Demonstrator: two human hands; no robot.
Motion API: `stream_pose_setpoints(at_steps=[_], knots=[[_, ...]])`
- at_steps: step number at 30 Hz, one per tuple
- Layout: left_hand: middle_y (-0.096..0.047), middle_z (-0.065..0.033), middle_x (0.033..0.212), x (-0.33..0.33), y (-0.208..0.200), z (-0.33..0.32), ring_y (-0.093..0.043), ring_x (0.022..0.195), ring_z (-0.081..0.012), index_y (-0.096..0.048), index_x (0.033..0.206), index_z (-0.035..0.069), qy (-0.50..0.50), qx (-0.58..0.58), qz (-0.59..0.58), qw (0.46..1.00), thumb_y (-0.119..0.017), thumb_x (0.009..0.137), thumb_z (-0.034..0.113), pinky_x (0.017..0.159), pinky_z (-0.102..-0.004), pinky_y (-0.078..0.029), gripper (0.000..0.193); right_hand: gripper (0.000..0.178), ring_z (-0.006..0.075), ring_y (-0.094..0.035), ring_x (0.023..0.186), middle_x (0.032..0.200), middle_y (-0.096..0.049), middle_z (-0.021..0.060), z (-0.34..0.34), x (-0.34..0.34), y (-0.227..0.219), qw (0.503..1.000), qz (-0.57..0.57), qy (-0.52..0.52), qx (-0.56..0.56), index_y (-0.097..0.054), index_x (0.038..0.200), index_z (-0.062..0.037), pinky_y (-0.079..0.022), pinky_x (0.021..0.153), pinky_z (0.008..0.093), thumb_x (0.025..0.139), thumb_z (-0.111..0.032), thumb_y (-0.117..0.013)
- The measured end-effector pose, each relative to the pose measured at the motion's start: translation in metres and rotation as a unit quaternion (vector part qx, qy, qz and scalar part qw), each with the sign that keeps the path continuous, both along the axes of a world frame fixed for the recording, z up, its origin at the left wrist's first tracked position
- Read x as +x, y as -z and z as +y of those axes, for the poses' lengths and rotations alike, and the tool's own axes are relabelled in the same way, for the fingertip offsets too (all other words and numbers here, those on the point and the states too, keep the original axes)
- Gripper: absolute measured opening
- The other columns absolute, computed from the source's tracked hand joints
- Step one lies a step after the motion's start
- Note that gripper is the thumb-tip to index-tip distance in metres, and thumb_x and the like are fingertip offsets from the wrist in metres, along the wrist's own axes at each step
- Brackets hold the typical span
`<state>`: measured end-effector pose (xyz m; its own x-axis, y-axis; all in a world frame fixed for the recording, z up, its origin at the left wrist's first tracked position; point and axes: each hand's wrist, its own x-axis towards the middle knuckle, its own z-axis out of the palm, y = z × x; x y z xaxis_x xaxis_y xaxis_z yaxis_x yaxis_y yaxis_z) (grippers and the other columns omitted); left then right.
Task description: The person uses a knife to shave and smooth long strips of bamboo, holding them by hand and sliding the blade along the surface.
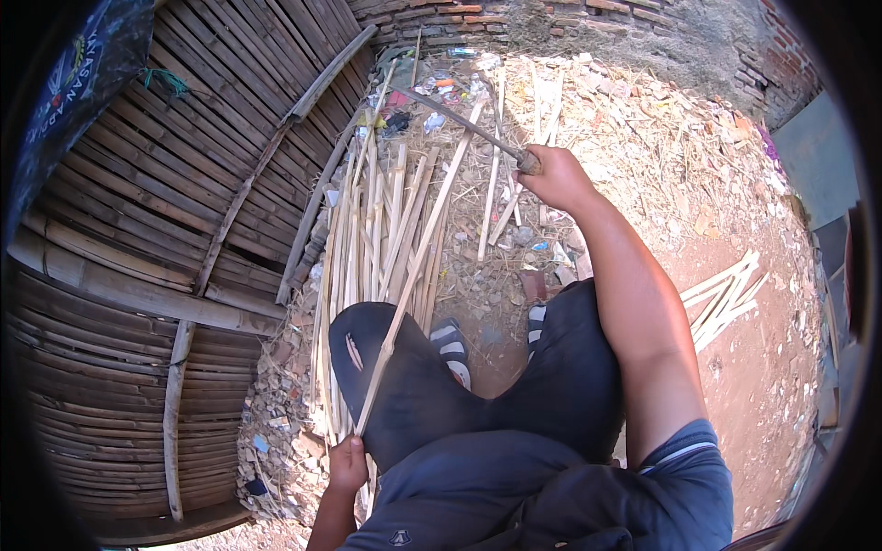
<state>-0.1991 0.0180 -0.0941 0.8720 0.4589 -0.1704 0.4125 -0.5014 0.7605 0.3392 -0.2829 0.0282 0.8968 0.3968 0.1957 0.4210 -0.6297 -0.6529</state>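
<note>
Nearest to us is a dark shirt [478, 496]. Our left hand [347, 464] grips the lower end of a long bamboo strip [431, 234], lying across the left thigh [418, 418]. Our right hand [558, 179] is closed around a long knife [459, 122] – its blade crosses the strip near the far end, but we cannot tell if they touch. More strips [377, 220] lie beside a bamboo wall [211, 138].
</note>
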Motion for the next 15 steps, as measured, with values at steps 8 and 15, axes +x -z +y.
stream_pose_setpoints(at_steps=[8, 15], knots=[[-0.048, 0.0058, 0.068, -0.005, 0.005, 0.008, -0.043, 0.066, -0.0054, -0.054, 0.08, 0.005, 0.017, -0.042, -0.014, 0.999, -0.04, 0.113, 0.041, 0.06, -0.0284, -0.036, 0.051, 0.024, 0.04, -0.069, 0.082, 0.082, -0.071, 0.0159, 0.042, -0.053, -0.011, 0.919, -0.184, -0.299, -0.18, -0.069, 0.093, -0.0098, -0.054, 0.073, 0.0503, 0.081, -0.028, -0.079], [-0.047, -0.0012, 0.062, 0.0, -0.003, 0.005, -0.045, 0.061, -0.0116, -0.051, 0.075, 0.004, -0.005, -0.027, 0.016, 0.999, -0.042, 0.112, 0.034, 0.058, -0.0341, -0.038, 0.048, 0.033, 0.0416, -0.071, 0.089, 0.092, -0.073, 0.0217, 0.01, 0.009, 0.007, 0.999, 0.016, -0.042, -0.028, -0.072, 0.105, -0.0039, -0.056, 0.078, 0.0479, 0.085, -0.029, -0.079]])
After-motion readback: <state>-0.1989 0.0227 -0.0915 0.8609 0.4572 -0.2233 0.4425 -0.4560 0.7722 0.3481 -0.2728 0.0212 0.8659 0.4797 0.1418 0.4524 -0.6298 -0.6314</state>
